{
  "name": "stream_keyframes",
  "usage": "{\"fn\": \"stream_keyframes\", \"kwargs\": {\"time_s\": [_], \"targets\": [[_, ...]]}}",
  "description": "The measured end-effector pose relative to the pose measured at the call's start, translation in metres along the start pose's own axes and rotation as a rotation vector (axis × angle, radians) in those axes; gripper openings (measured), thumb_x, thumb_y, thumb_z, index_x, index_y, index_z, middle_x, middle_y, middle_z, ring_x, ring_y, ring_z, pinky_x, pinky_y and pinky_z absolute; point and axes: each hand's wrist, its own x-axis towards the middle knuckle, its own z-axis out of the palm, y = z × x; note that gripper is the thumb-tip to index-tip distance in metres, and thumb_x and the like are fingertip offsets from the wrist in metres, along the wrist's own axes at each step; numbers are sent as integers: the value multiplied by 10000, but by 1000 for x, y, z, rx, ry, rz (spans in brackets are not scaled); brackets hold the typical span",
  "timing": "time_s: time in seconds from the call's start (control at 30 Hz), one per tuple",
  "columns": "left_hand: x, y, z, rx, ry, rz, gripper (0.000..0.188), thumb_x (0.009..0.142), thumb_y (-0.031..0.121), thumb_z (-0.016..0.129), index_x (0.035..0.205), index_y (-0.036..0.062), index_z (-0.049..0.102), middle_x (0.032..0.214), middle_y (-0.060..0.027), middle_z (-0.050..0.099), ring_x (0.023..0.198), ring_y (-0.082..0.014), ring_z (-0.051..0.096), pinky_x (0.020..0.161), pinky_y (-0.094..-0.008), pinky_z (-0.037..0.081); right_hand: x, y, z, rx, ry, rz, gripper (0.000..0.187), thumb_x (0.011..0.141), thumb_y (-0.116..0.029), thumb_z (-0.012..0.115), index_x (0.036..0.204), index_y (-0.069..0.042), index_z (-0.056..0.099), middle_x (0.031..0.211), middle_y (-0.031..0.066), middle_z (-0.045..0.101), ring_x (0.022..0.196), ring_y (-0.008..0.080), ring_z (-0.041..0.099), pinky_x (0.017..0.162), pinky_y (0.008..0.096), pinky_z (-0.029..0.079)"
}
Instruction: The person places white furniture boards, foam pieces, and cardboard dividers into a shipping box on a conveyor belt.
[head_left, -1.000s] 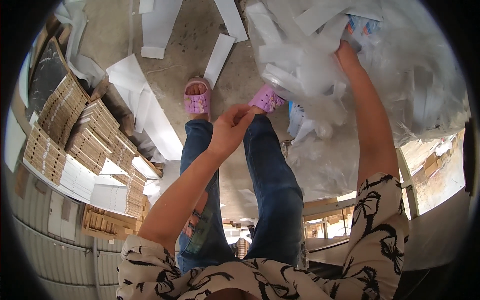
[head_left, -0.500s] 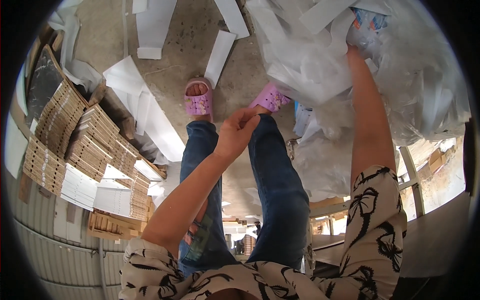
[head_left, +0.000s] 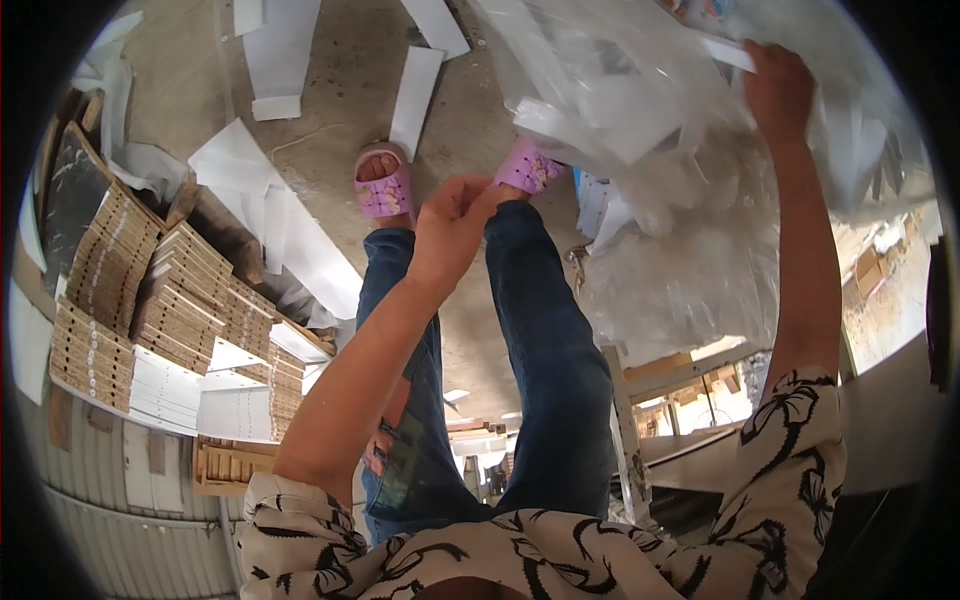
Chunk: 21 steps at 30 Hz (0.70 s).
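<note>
Head view: right hand [head_left: 778, 85] grips plastic bag [head_left: 640, 150]; left hand [head_left: 452, 225] pinched.

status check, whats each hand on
Right hand gripping clear plastic bag, raised. Left hand pinched shut, contents unclear. Nothing between them.

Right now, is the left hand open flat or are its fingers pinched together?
Pinched. The left hand has its fingertips drawn together above the knees; whether anything sits between them cannot be told. The right hand grips clear plastic sheeting.

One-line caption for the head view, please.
Seated person's right hand reaches into a heap of clear plastic bags; left hand pinched above jeans, stacked cartons alongside.
</note>
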Motion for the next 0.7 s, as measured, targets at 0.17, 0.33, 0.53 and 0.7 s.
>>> {"fn": "stream_keyframes", "kwargs": {"time_s": [0.17, 0.33, 0.53, 0.7], "targets": [[-14, 14, 47, -133, -158, 67, 255, 848, 162, 619, 1057, 21, 582, 855, -28, 609, 804, -96, 567, 711, -216, 439, -133, -12, -37, 388, -190, 751, 374, 760, -320, 645, 918, 3, 543, 801, 145, 573, 762, 259, 576, 666, 382, 455], [-54, 14, 53, -22, -229, -48, 334, 820, 240, 659, 1058, 22, 575, 859, -27, 606, 796, -98, 570, 689, -222, 447, -182, -237, -173, 1989, -696, 1055, 203, 811, -103, 656, 993, -47, 584, 868, -25, 583, 759, 61, 520, 677, 226, 443], [-110, -16, -33, -337, -23, -487, 263, 869, 227, 576, 1036, 29, 533, 842, -76, 599, 745, -161, 604, 637, -290, 502, -364, -294, -118, 1511, -308, 1829, 161, 886, -196, 509, 881, -48, 572, 759, 36, 551, 665, 143, 549, 634, 266, 476], [-159, -48, -61, -385, 236, -612, 286, 865, 207, 568, 1066, 10, 516, 835, -79, 588, 743, -158, 579, 647, -282, 477, -459, -249, -3, 1603, -172, 1819, 156, 887, -175, 502, 963, -53, 562, 906, 66, 597, 803, 201, 584, 684, 325, 494]]}}
